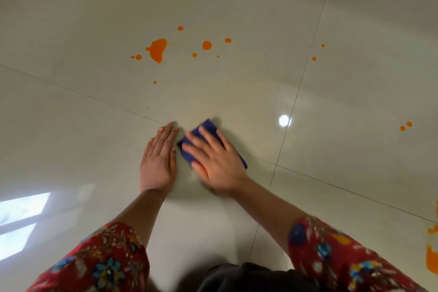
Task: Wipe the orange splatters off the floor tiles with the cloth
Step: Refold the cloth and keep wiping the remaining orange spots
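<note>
A folded blue cloth (208,128) lies on the glossy beige floor tiles (237,78), and my right hand (213,161) presses flat on it with fingers spread; the hand is slightly blurred. Just left of it, my left hand (159,157) rests flat on the tile, fingers straight and together. A large orange splatter (157,50) sits well beyond both hands, with several small orange drops around it, such as a round one (207,45). Two drops (405,126) lie far right.
Bigger orange patches (432,261) show at the right edge near my sleeve. Dark grout lines cross the floor, one running under my hands. A bright lamp reflection (284,120) and a window reflection (21,218) shine on the tiles.
</note>
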A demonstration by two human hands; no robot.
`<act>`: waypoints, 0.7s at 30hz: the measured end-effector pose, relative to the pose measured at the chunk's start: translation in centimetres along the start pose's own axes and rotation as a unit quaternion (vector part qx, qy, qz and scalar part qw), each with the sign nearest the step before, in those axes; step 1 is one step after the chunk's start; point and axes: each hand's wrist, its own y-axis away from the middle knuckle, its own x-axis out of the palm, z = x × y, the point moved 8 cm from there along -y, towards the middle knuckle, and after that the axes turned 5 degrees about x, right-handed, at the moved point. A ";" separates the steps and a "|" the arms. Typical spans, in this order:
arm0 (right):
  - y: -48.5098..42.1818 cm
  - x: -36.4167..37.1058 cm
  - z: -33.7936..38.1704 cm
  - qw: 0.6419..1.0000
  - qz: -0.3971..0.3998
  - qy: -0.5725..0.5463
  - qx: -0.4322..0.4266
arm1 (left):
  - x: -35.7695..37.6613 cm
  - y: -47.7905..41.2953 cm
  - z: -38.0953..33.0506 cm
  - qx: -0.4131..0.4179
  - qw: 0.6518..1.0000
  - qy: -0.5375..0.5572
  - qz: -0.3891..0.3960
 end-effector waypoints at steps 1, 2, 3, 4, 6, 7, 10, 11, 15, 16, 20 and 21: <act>2.6 0.1 1.0 0.999 0.010 -0.008 -0.040 | 0.0 0.1 0.1 0.003 1.000 0.002 0.004; 4.6 0.1 0.5 0.998 0.023 -0.009 -0.060 | 0.0 0.1 0.1 0.005 1.000 0.002 0.008; 5.7 -0.1 -1.3 0.998 0.021 0.003 -0.059 | 0.1 0.1 0.2 0.004 1.000 0.004 0.010; 5.9 -0.5 -3.9 0.999 0.005 0.025 -0.032 | 0.1 0.1 0.2 0.002 1.000 0.008 0.011; 4.4 -1.8 -10.1 0.993 -0.026 0.040 0.107 | 0.2 0.3 0.2 0.001 1.000 0.007 0.014; 3.2 -2.6 -12.7 0.979 -0.042 0.028 0.196 | 0.3 0.4 0.2 0.001 1.000 0.003 0.014; -0.7 -3.0 -12.3 0.943 -0.072 -0.009 0.324 | 0.2 0.1 0.3 0.003 1.000 -0.008 0.015; -1.4 -2.4 -9.6 0.953 -0.075 -0.004 0.293 | 0.1 0.1 0.2 0.001 1.000 -0.014 0.015; 4.8 0.1 -0.6 0.997 -0.026 0.003 0.074 | -0.1 -0.3 -0.4 -0.020 0.999 -0.026 0.009; 6.6 -0.2 -2.3 0.996 -0.022 0.008 0.083 | -0.1 -0.3 -0.6 -0.025 0.999 -0.029 0.010; 7.6 -3.2 -16.1 0.943 -0.068 0.026 0.324 | 0.0 -0.2 -1.1 -0.023 0.997 -0.061 0.048; 6.1 -4.0 -18.5 0.924 -0.082 0.016 0.372 | 0.0 -0.3 -1.2 -0.005 0.994 -0.077 0.075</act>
